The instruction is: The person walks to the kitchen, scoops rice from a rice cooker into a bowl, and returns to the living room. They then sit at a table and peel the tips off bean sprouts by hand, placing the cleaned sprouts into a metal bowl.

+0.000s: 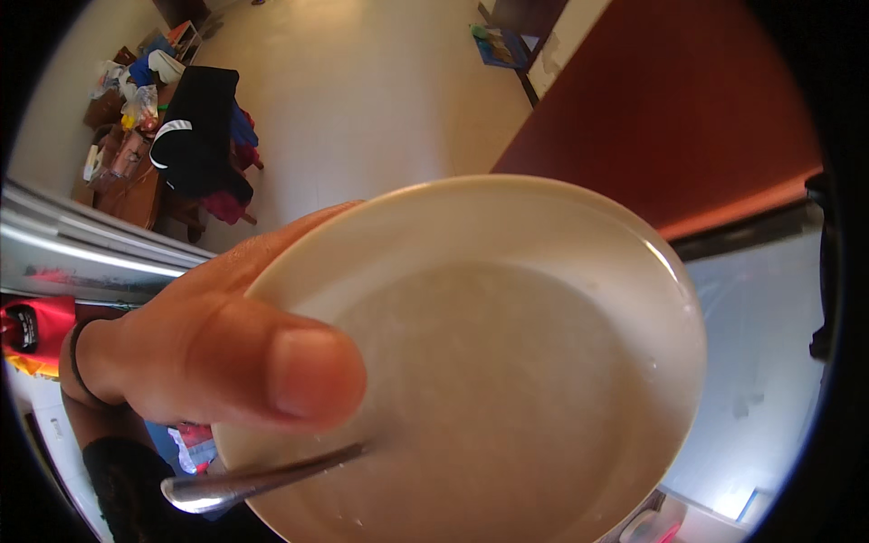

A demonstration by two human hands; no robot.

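A pale ceramic bowl or deep dish (502, 380) fills the middle of the view, close to the camera, with small drops on its inner side. My left hand (224, 339) grips its left rim, thumb over the inside and fingers behind. A dark band circles the wrist. Below the thumb, the handle of a metal utensil (265, 478), perhaps a spoon, lies over the lower left rim and runs into the bowl, where its far end blurs out. Whether cloudy liquid or only the bare bottom shows inside, I cannot tell. My right hand is out of view.
Beyond the bowl lies a pale floor (353, 102). At upper left, a black garment (197, 129) hangs over a chair beside a cluttered wooden table (132, 200). A reddish-brown panel (679, 115) stands at upper right. Red cloth (51, 326) is at far left.
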